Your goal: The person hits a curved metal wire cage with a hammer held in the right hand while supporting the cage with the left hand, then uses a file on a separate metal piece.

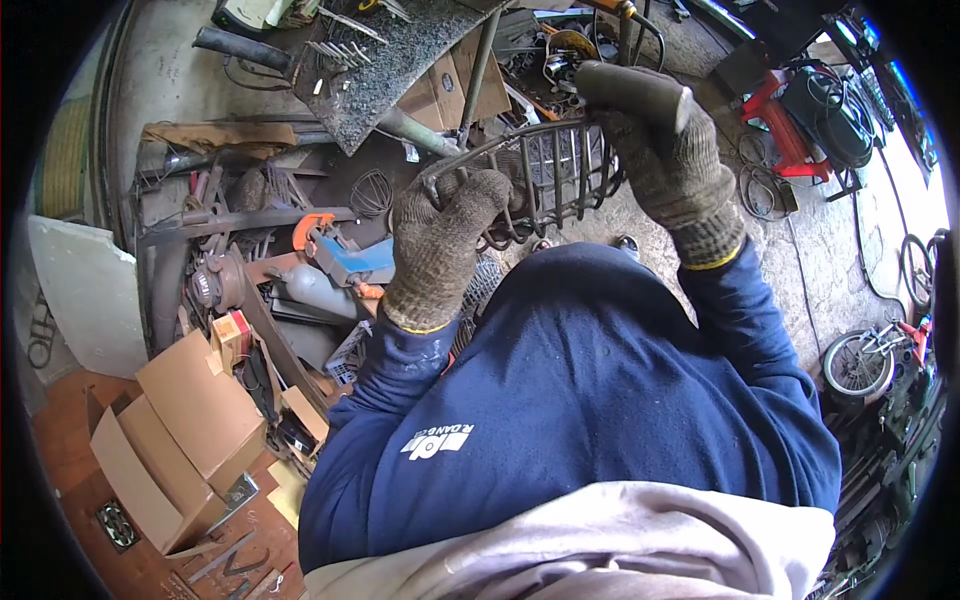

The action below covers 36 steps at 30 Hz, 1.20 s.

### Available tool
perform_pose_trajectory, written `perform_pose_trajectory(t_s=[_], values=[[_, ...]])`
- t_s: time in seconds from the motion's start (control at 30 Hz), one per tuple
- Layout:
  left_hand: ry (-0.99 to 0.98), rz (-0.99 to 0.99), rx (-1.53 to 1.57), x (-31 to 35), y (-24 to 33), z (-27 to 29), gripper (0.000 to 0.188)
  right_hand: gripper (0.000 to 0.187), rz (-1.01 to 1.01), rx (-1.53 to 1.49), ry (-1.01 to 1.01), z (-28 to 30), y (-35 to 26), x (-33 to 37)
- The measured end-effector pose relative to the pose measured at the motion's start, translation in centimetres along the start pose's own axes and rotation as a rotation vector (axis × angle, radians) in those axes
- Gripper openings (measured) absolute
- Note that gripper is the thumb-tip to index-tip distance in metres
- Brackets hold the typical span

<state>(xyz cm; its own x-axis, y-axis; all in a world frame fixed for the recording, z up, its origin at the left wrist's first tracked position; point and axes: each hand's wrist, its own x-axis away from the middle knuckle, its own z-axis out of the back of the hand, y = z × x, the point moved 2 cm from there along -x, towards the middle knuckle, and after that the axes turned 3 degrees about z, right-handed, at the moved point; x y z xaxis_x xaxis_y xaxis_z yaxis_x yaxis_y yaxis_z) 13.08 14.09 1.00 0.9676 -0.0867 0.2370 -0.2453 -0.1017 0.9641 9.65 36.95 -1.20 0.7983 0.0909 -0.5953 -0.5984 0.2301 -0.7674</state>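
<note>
A dark metal wire basket or rack (557, 170), built of bent rods and bars, is held up in front of me, tilted. My left hand (445, 225), in a dirty knitted glove, is closed around the rods at its left end. At the basket's right end is my right hand (675, 165), gloved alike, with its fingers curled. A thick, dull brown cylinder-shaped thing (635, 90) lies across the top of that hand and appears gripped in it. I cannot tell its kind. The right fingertips are hidden behind the glove and the basket.
A metal worktable (400, 50) with several thin rods stands ahead. An orange-and-blue tool (345, 255) and a grey cylinder (310, 288) lie left, beyond an open cardboard box (190, 430). On the right are a red stand (785, 130), cables and a small bicycle (860, 362).
</note>
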Motion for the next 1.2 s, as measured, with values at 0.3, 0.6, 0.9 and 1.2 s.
perform_pose_trajectory(t_s=[0.3, 0.6, 0.9, 1.2], values=[[0.216, -0.474, -0.373, 0.0, -0.2, 0.0, 0.023, 0.032, -0.654, -0.567, 0.017, -0.4, -5.9, 1.5], [0.25, -0.535, -0.321, 0.0, -0.5, -0.3, 0.024, 0.036, -0.798, -0.42, -0.213, -0.7, -8.1, -1.0], [0.23, -0.607, -0.208, -0.4, 1.7, -1.5, 0.023, 0.031, -0.565, -0.451, -0.265, -0.9, -7.1, -0.9], [0.271, -0.755, -0.239, -0.9, 1.9, -2.1, 0.019, 0.035, -0.468, -0.34, -0.203, -1.6, -7.1, -0.4]])
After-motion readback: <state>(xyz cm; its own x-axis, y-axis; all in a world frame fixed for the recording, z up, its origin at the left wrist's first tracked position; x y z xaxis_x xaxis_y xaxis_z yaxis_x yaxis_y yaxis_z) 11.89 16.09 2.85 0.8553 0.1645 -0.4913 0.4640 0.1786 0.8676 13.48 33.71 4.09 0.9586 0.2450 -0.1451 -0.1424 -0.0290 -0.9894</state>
